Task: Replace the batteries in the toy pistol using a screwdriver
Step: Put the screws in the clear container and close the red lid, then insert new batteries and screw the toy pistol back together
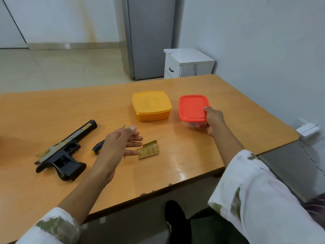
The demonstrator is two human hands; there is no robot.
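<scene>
Left hand (119,147): fingers straight, empty.
Toy pistol (63,153): at left hand's 9 o'clock, apart.
Battery cover (149,150): at its 3 o'clock, by fingertips.
Right hand (214,120): grips red-lidded container (191,106).

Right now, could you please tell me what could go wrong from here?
1. The right hand grips the red box by one corner only; lifted so, it might tilt or slip.
2. The open left hand hovers by the loose cover and the screwdriver; a sweep could knock either away.

Toy pistol (61,154), screwdriver (97,148) and battery cover (148,150) lie left to right on the counter (193,164), left box (152,105) and right box (192,107) behind.
</scene>
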